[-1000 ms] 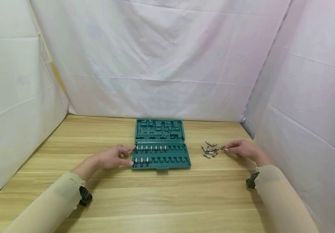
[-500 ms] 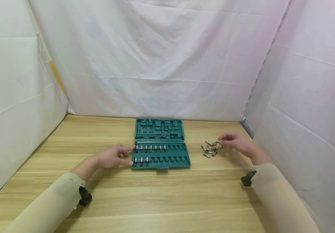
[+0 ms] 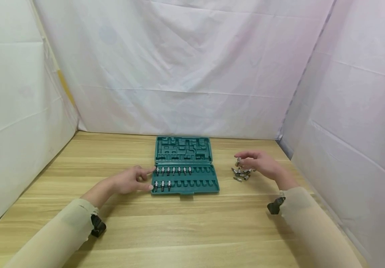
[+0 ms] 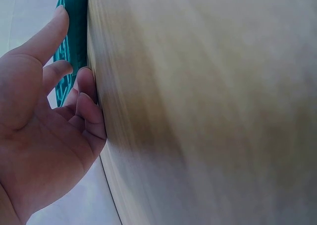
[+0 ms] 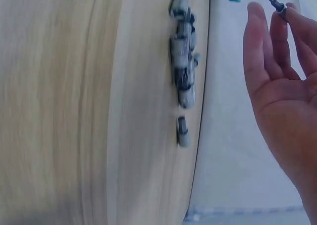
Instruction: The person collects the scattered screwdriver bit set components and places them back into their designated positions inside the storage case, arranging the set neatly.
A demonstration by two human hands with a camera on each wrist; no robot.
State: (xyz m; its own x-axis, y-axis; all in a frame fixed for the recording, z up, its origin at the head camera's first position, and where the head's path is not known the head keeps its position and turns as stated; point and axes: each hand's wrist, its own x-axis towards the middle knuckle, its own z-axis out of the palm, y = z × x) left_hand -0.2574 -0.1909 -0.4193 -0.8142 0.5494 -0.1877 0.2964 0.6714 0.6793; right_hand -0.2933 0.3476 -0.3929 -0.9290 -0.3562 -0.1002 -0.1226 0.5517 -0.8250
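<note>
A green plastic case (image 3: pixel 186 179) lies unfolded on the table, with two rows of slots in its near half. Several silver-and-black bit sockets (image 3: pixel 174 171) fill the left part of both rows. My left hand (image 3: pixel 130 180) rests at the case's left side, thumb and index finger extended against its edge; the left wrist view has its other fingers curled by the tabletop. Raised over the loose pile, my right hand (image 3: pixel 261 163) pinches one bit socket (image 5: pixel 278 7) between thumb and fingertips, its thin dark tip pointing outward.
Several loose bit sockets (image 3: pixel 242 173) lie in a pile on the wooden table (image 3: pixel 185 230), right of the case. The case's moulded lid (image 3: pixel 183 149) lies back toward the white sheet (image 3: pixel 179 74) behind the table. More white sheeting hangs at both sides.
My right hand has lifted from the right side of the pile with a bit socket and moved left over it, toward the case. The left hand and case have stayed put.
</note>
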